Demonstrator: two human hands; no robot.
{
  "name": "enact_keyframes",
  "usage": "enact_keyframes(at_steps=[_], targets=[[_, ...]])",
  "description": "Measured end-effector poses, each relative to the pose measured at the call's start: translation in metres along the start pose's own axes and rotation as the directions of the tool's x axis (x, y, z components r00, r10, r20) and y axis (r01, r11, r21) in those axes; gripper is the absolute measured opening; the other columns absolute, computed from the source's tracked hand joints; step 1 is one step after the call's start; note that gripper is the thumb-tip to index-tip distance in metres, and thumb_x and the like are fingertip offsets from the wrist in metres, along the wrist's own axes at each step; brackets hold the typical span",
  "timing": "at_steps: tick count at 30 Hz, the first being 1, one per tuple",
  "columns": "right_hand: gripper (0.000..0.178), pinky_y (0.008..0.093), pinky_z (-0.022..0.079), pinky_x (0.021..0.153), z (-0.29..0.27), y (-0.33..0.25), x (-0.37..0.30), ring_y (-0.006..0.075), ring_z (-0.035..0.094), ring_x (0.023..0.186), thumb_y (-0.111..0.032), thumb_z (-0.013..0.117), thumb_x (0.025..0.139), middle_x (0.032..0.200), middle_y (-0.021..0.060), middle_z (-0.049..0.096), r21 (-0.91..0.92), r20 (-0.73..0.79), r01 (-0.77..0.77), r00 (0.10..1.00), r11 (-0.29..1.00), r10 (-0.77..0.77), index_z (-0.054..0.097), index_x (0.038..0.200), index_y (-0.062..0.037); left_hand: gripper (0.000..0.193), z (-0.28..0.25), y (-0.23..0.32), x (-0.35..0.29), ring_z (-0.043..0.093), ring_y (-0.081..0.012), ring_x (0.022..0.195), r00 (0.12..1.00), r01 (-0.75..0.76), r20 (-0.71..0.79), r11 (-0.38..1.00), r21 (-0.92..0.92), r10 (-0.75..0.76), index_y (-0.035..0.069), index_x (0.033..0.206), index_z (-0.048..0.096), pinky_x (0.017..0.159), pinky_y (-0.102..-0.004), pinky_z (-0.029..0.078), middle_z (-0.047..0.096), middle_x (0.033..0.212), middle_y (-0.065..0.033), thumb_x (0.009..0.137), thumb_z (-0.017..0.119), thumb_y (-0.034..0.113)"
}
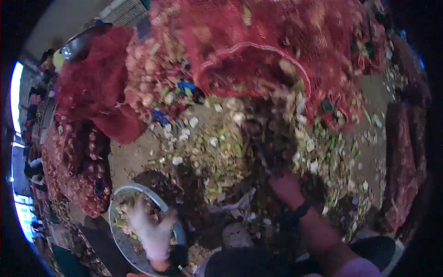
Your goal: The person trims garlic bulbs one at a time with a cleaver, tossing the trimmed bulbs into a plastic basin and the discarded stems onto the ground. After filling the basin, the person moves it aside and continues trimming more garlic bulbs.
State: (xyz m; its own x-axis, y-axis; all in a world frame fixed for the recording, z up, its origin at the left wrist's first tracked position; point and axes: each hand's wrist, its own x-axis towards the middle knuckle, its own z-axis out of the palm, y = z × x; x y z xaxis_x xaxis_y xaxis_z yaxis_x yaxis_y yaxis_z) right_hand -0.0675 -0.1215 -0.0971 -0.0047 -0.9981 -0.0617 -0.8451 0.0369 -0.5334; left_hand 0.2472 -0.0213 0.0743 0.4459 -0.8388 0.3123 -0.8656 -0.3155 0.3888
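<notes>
My left hand, in a pale glove, is over a round grey basin. Motion smears its fingers, so I cannot tell whether they hold anything. Peelings and pale scraps lie inside the basin. My right hand, bare with a dark band at the wrist, is closed around a dark, narrow tool that points away from me. Blur and shadow hide what kind of tool it is. Beyond its tip, a red mesh sack lies with its mouth open toward me, with a few pale bulbs inside.
Full red mesh sacks of bulbs stand on the left, with more heaped at the back. Green, yellow and white trimmings cover the ground. Another reddish sack stands at the right. A shoe tip shows below.
</notes>
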Motion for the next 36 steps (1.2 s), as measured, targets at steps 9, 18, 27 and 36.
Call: enact_keyframes(at_steps=[9,18,27,36], targets=[[0.028,0.0363,0.05,0.062,-0.034,-0.061,-0.018,0.0247,0.065,0.07,-0.021,0.061,0.072,0.075,0.0172,0.065,0.363,0.153,-0.143,0.984,0.921,0.092,0.065,0.092,-0.0024,0.047,0.337,0.028,0.133,0.058,-0.0282,0.093,0.733,0.235,0.592,0.692,-0.683,0.336,0.004,0.123,0.046,0.082,-0.0355,0.046,0.06,0.108,-0.0135,0.087,0.056,0.031],[0.023,0.0377,0.049,0.058,-0.057,-0.076,-0.011,0.0305,0.062,0.066,-0.015,0.066,0.067,0.074,0.0153,0.063,0.002,0.144,0.136,0.98,0.991,-0.135,0.063,0.087,-0.0037,0.052,0.129,0.065,0.018,0.055,-0.0198,0.094,0.832,0.211,0.492,0.674,-0.708,0.256,0.003,0.12,0.037,0.08,-0.0317,0.046,0.054,0.1,-0.0124,0.075,0.062,0.0],[0.011,0.0408,0.045,0.053,-0.046,-0.103,-0.028,0.0315,0.056,0.06,-0.011,0.061,0.061,0.061,0.0115,0.052,0.034,0.032,0.523,0.851,0.852,-0.524,0.054,0.069,-0.0087,0.068,0.137,0.049,-0.03,0.051,-0.0155,0.09,0.948,0.119,0.292,0.703,-0.701,0.131,0.005,0.117,0.036,0.076,-0.0299,0.045,0.049,0.102,-0.0076,0.062,0.076,0.007],[0.02,0.0397,0.046,0.054,-0.012,-0.051,-0.037,0.0308,0.058,0.063,-0.025,0.067,0.066,0.063,0.0096,0.055,0.042,0.097,0.381,0.919,0.924,-0.383,0.057,0.069,-0.008,0.063,0.112,0.069,-0.032,0.053,-0.0175,0.085,0.943,0.27,0.331,0.554,-0.787,0.011,0.003,0.107,0.035,0.075,-0.0318,0.046,0.049,0.093,-0.009,0.058,0.075,-0.002]])
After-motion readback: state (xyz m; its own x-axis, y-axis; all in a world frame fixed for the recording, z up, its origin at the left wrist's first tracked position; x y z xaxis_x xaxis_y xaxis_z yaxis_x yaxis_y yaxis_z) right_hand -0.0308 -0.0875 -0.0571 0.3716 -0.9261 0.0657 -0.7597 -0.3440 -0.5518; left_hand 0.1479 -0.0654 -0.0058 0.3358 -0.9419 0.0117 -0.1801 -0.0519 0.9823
